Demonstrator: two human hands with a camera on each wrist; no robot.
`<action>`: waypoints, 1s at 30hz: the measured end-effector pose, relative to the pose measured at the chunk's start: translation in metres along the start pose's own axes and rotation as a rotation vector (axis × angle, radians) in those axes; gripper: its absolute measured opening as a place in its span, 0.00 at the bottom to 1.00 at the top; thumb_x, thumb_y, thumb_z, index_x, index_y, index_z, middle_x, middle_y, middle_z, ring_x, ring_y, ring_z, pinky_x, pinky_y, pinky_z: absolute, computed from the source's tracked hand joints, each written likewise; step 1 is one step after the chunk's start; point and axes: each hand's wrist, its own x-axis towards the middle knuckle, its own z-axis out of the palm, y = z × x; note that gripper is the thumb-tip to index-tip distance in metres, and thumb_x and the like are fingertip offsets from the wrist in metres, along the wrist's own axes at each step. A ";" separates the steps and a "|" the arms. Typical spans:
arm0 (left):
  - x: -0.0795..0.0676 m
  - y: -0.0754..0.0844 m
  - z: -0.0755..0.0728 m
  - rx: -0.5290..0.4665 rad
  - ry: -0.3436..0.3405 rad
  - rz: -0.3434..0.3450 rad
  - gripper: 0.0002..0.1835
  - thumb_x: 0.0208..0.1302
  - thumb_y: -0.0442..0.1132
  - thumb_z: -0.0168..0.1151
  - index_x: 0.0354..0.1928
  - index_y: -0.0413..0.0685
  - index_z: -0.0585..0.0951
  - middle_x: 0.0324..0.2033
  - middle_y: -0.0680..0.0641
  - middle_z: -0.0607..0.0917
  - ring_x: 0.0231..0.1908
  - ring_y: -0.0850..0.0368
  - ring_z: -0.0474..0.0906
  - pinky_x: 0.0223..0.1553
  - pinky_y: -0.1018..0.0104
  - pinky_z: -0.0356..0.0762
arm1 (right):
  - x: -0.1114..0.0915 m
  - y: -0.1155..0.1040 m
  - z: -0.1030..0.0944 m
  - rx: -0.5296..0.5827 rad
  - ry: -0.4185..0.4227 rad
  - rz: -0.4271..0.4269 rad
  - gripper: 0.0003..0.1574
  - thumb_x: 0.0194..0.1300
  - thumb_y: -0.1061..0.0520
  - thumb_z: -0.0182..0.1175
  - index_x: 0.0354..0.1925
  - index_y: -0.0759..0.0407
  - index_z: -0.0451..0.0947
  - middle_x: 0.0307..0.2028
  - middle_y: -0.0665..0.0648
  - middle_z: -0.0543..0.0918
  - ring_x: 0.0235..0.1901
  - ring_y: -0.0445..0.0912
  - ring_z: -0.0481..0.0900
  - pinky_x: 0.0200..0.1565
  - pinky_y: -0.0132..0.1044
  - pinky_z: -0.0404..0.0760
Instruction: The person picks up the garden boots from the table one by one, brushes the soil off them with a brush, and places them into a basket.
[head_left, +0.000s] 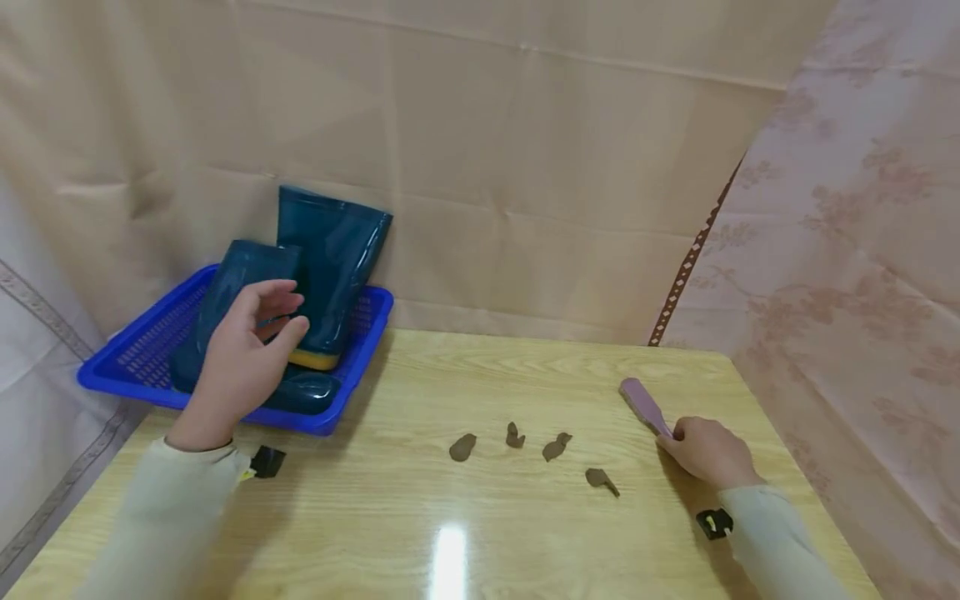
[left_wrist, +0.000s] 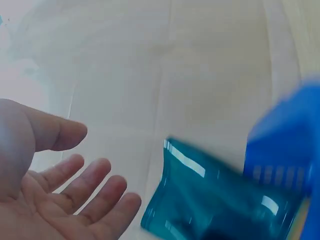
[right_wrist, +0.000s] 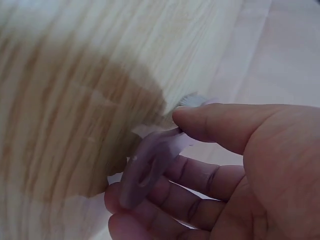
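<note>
Two dark teal rubber boots, one leaning upright (head_left: 333, 258) and one lower beside it (head_left: 251, 265), lie in a blue plastic basket (head_left: 123, 385) at the left. My left hand (head_left: 240, 362) hovers in front of the boots, its fingers loosely bent and the palm holding nothing. In the left wrist view a glossy boot shaft (left_wrist: 215, 195) lies just right of the fingertips. Over on the right, my right hand (head_left: 712, 454) pinches a purple brush (head_left: 641, 402) by its handle end. Pale bristles (right_wrist: 190, 100) show past the thumb in the right wrist view.
Several brown scraps, among them a rounded piece (head_left: 462, 447) and one with a thin tail (head_left: 600, 479), are scattered mid-table. A beige curtain (head_left: 525, 167) hangs behind the wood-grain table (head_left: 360, 517), and a patterned pink cloth (head_left: 862, 317) borders its right side.
</note>
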 end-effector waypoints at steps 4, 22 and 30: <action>-0.004 0.009 0.021 -0.046 -0.047 0.049 0.25 0.79 0.41 0.57 0.72 0.43 0.67 0.63 0.41 0.77 0.64 0.43 0.72 0.66 0.43 0.72 | 0.004 -0.001 0.001 0.009 -0.008 0.009 0.20 0.74 0.44 0.59 0.30 0.56 0.77 0.23 0.52 0.76 0.24 0.48 0.71 0.26 0.42 0.67; -0.009 0.025 0.108 -0.209 -0.111 0.027 0.22 0.76 0.35 0.60 0.68 0.44 0.71 0.63 0.42 0.78 0.64 0.45 0.73 0.69 0.45 0.70 | 0.017 -0.002 0.002 0.110 0.208 -0.016 0.32 0.75 0.43 0.57 0.56 0.73 0.77 0.46 0.71 0.82 0.41 0.61 0.82 0.37 0.59 0.82; 0.006 0.012 0.129 -0.209 -0.008 0.079 0.23 0.76 0.39 0.62 0.67 0.40 0.72 0.63 0.42 0.77 0.65 0.45 0.72 0.70 0.47 0.69 | 0.008 -0.044 0.004 0.222 0.532 -0.128 0.25 0.77 0.49 0.55 0.61 0.67 0.76 0.50 0.68 0.79 0.47 0.62 0.79 0.39 0.58 0.82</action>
